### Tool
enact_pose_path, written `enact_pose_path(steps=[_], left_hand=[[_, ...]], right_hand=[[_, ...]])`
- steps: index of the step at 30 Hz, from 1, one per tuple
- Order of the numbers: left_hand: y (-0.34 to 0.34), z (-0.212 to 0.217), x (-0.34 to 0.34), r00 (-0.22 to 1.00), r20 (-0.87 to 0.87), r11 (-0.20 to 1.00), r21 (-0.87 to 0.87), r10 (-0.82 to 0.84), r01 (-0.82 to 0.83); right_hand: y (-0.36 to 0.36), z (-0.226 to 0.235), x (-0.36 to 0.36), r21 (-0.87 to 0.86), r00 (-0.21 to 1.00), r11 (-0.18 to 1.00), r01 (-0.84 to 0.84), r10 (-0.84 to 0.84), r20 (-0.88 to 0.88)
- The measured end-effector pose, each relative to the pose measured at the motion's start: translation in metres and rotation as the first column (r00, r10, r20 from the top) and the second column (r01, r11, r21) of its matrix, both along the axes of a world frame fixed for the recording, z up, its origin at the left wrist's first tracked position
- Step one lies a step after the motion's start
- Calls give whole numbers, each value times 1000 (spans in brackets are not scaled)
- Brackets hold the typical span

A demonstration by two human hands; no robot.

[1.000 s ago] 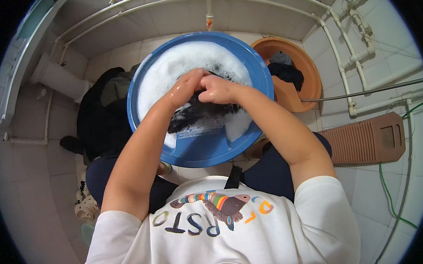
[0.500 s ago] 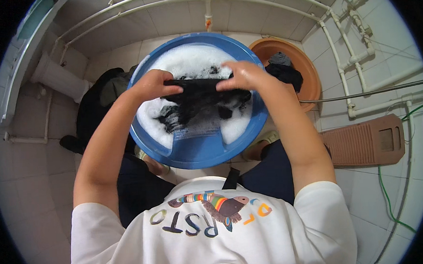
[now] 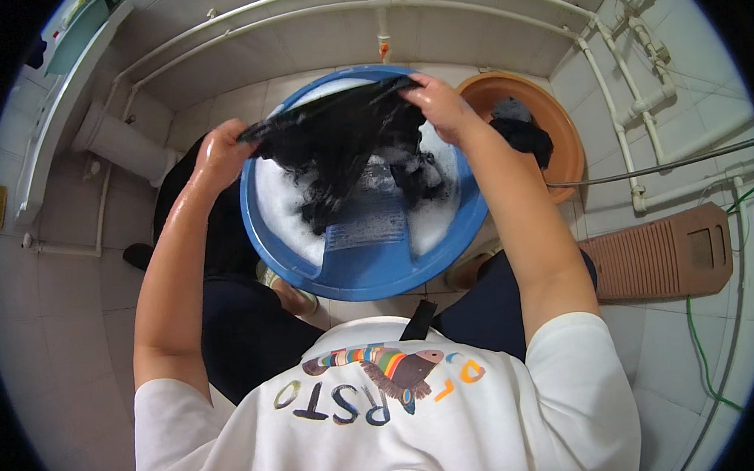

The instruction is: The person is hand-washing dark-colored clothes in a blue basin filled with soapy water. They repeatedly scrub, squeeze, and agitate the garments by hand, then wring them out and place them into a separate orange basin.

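Note:
A wet black garment (image 3: 333, 135) is stretched between my two hands over a blue plastic basin (image 3: 371, 283). My left hand (image 3: 223, 151) grips its left end just past the basin's left rim. At the upper right, my right hand (image 3: 440, 106) is closed on the other top corner. The lower part of the cloth hangs down into white suds (image 3: 280, 208) in the basin. Below it shows the basin's built-in ribbed washboard (image 3: 367, 233). What kind of garment it is, I cannot make out.
An orange-brown basin (image 3: 563, 132) with dark clothes (image 3: 521, 130) stands at the back right. A brown washboard (image 3: 655, 259) lies at the right, near a green hose (image 3: 699, 355). Dark cloth (image 3: 190, 215) is heaped left of the blue basin. White pipes (image 3: 297, 14) run along the walls.
My hands have moved apart and up, the left one outward past the rim. The black garment, bunched over the suds before, is now lifted and spread. The view has shifted slightly.

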State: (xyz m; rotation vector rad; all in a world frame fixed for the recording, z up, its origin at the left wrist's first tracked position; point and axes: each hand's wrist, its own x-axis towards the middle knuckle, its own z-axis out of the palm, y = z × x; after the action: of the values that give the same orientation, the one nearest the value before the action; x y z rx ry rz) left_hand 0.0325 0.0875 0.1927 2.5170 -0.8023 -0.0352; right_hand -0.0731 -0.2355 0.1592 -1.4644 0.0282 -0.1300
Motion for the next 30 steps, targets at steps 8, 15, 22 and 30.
enact_pose_path(steps=[8,15,22,30], left_hand=[[-22,71,-31,973,-192,631,-773,-128,-70],[-45,14,-40,761,-600,672,-671,-244,-314],[-77,-109,-2,272,-855,361,-447,-442,-818],[-99,-198,-22,939,-340,999,18,40,-36]], right_hand=[[-8,88,-7,431,926,902,-26,-140,350],[-22,61,9,359,980,923,140,-76,-186],[-23,-92,43,-492,918,830,262,-371,-138],[5,-159,44,-820,785,415,-393,-313,-535]])
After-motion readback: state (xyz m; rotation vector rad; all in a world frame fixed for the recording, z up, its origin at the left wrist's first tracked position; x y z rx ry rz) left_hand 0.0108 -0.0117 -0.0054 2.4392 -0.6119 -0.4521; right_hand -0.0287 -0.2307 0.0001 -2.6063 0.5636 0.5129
